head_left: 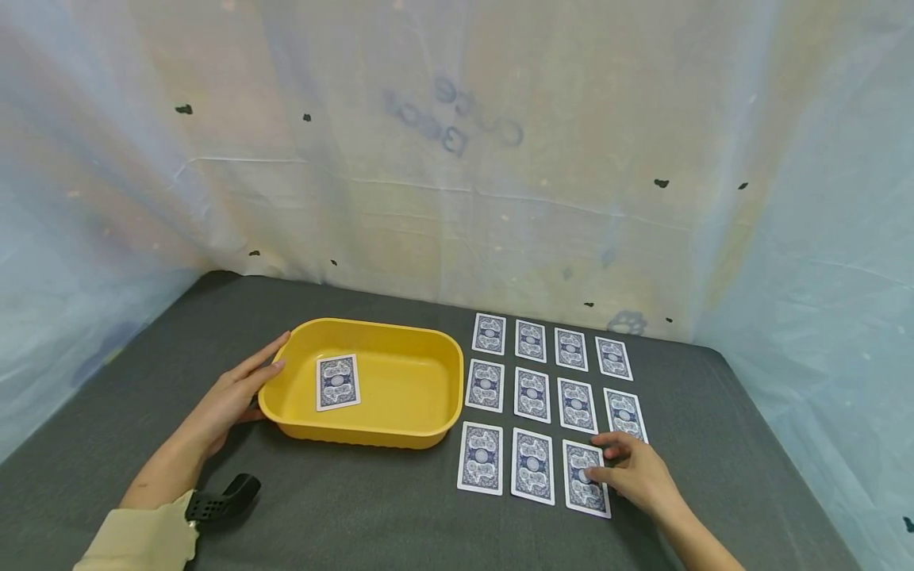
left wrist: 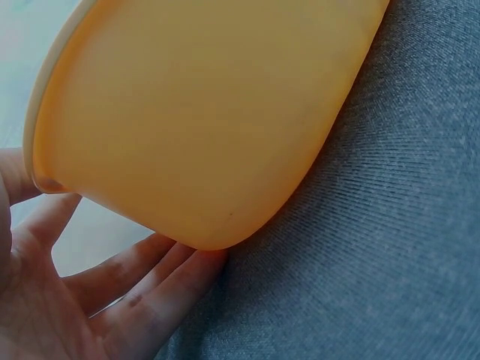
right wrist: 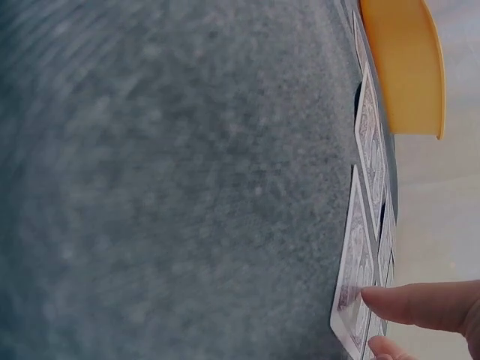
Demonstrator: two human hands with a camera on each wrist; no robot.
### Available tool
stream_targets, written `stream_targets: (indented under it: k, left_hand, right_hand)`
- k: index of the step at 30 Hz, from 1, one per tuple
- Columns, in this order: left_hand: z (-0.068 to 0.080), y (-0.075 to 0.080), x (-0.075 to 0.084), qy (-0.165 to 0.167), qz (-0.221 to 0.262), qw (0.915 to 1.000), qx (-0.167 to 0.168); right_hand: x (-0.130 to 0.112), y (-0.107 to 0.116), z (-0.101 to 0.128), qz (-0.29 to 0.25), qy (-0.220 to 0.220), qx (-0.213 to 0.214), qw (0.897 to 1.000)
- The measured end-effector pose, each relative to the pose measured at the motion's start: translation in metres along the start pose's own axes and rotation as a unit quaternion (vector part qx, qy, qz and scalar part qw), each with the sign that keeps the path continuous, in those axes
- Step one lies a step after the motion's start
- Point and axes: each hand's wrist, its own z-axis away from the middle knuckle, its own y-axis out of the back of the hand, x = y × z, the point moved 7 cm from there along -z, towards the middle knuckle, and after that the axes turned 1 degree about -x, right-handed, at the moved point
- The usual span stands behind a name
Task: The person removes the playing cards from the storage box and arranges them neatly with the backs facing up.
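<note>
A yellow plastic tub (head_left: 357, 434) stands on the grey table with one blue-backed card (head_left: 337, 381) lying face down inside. My left hand (head_left: 236, 396) rests with straight fingers against the tub's left end; in the left wrist view the fingers (left wrist: 142, 292) lie under the tub's wall (left wrist: 195, 120). To the tub's right, several face-down cards (head_left: 531, 394) lie in a grid. My right hand (head_left: 631, 469) is at the grid's front right, its thumb on the front-row card (head_left: 581, 488). In the right wrist view a fingertip (right wrist: 420, 304) touches that card (right wrist: 352, 277), which lies flat.
The grey cloth-covered table (head_left: 357, 507) is walled by pale plastic sheeting (head_left: 457, 198) at the back and both sides. A black wrist mount (head_left: 221, 500) sits by my left cuff. The tub's end (right wrist: 405, 67) shows beyond the card row.
</note>
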Motion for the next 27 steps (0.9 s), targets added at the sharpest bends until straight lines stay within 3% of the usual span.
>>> stream_targets:
  k: [27]
  left_hand:
    - [0.003, 0.002, 0.002, -0.012, 0.001, 0.9999, -0.001]
  right_hand:
    - [-0.049, -0.007, -0.006, -0.052, 0.055, -0.015, 0.997]
